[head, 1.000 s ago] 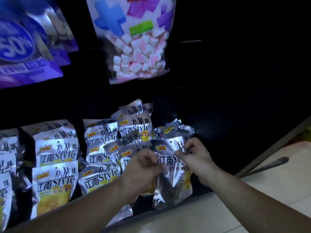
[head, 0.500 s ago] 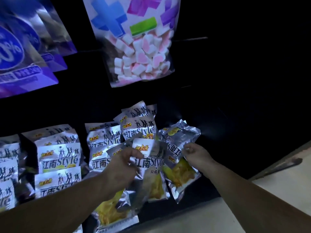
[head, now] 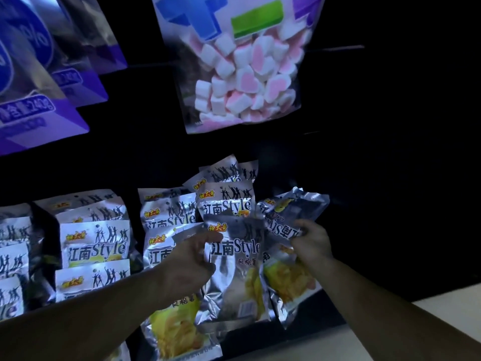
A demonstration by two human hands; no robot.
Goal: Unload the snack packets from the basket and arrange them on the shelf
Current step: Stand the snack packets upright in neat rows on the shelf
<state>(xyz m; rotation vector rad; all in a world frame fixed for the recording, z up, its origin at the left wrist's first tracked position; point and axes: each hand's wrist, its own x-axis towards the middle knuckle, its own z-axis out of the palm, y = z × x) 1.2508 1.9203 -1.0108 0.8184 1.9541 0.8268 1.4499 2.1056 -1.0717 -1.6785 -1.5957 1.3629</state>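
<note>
Silver foil snack packets [head: 95, 247], yellow-printed: several rows stand on the dark shelf [head: 320, 327]. Left hand [head: 192, 261] grips one front packet [head: 234, 272]; right hand [head: 309, 243] pinches a neighbouring packet [head: 289, 280], neither yet placed. Basket unseen; remainder unknown.

"江南Style" on silver snack packets [head: 235, 259]

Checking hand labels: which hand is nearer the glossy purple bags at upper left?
Left: the left hand sits below-right of the glossy purple bags; the right hand lies farther right.
</note>
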